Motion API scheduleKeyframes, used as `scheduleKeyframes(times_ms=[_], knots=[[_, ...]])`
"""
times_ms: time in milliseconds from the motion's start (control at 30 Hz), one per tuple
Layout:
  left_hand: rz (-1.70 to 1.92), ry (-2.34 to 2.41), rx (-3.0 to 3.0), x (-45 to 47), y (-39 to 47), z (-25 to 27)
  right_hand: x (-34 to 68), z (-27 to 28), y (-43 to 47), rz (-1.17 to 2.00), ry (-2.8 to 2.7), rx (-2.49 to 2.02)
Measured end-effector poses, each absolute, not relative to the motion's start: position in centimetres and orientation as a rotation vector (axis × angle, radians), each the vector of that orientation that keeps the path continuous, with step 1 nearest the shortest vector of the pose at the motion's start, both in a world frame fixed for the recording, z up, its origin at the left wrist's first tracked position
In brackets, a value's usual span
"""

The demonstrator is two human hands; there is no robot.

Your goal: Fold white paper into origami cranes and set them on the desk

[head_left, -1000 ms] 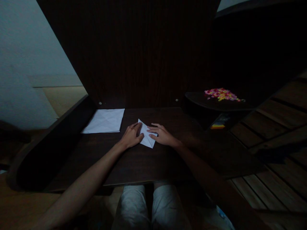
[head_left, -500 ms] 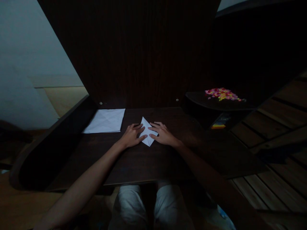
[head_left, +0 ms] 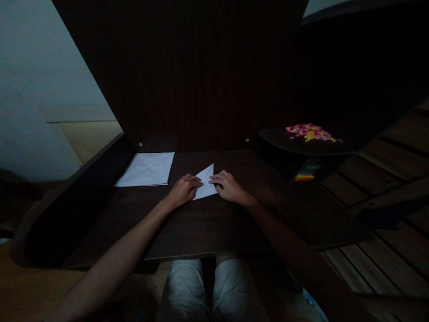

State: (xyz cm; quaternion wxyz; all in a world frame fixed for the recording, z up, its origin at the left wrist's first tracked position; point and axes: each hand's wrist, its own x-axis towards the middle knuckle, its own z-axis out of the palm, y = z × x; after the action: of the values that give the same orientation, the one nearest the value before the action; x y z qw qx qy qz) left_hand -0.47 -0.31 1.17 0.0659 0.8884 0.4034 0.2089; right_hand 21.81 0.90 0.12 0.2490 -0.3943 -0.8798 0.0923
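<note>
A small folded sheet of white paper (head_left: 206,189) lies on the dark wooden desk between my hands, with crease lines across it and one corner pointing away to the upper right. My left hand (head_left: 184,189) pinches its left edge, thumb and fingers close together. On the opposite side my right hand (head_left: 229,185) has its curled fingers closed on the right edge. What lies under the fingertips is hidden.
A stack of creased white paper sheets (head_left: 147,169) rests at the desk's back left. On a rounded shelf (head_left: 275,139) to the right sits a pile of small pink, red and yellow pieces (head_left: 311,132). A dark panel (head_left: 187,80) rises behind the desk (head_left: 208,228).
The folded paper has turned clockwise, its far corner swinging to the right. My fingers, spread flat over it before, have drawn in to its two edges.
</note>
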Motion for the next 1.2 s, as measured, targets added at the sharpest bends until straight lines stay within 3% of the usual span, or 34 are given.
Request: scheduleKeyframes(times_ms=[333, 1200], knots=[[0.559, 1.124, 2.668, -0.41, -0.94, 1.82, 22.19, 0.21, 0.95, 0.118, -2.373, -1.096], [0.609, 1.171, 2.628, -0.37, -1.02, 1.92, 22.22, 0.35, 0.96, 0.146, -2.352, -1.070]])
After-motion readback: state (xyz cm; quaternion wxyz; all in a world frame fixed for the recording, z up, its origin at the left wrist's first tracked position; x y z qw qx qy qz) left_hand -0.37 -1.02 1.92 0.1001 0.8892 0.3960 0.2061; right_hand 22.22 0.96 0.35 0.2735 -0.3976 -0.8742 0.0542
